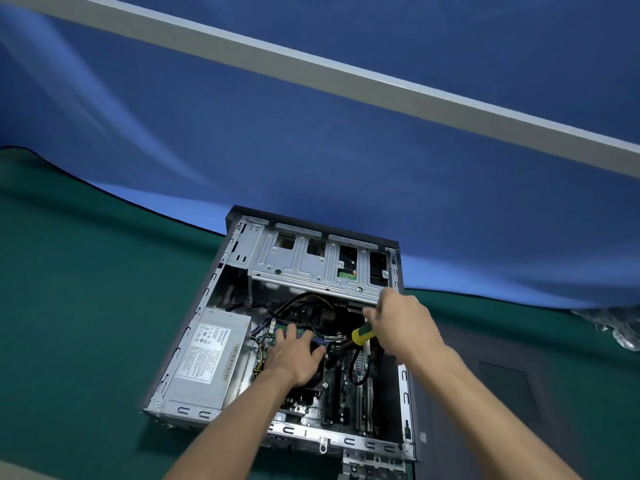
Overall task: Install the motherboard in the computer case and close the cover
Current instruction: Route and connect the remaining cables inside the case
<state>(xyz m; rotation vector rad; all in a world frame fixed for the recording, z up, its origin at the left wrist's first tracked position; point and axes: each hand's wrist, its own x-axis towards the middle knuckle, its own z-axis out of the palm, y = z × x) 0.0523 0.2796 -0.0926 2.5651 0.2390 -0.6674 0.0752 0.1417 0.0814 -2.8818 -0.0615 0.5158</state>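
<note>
Both my hands are inside the open computer case [194,327], which lies on its side on the green-covered worktop [86,306] with its open face up; my left hand [296,355] lies flat, fingers straight and spread, pressing down on the motherboard [341,386] near its far edge, fingertips reaching the blue and green memory slots [277,329]; it holds nothing. My right hand [401,327] is curled round the yellow and green screwdriver [362,333]; the handle sticks out from my fist toward the left, and the dark shaft angles down to the board just beside my left thumb, though I cannot tell whether the tip sits in a screw; the knuckles of that hand are up close under the silver drive cage [311,268] at the far end of the case.

The motherboard lies flat in the bottom of the case, right of the grey power supply [207,358], which fills the left side; a bundle of black and yellow cables [301,301] loops over the board's far end below the cage; white and black expansion slots [363,393] run along the board's right part. A dark grey cover panel [485,393] lies flat on the worktop just right of the case, off the case; a blue cloth [346,150] hangs behind, and some clear plastic wrap [620,327] is bunched at the far right edge.
</note>
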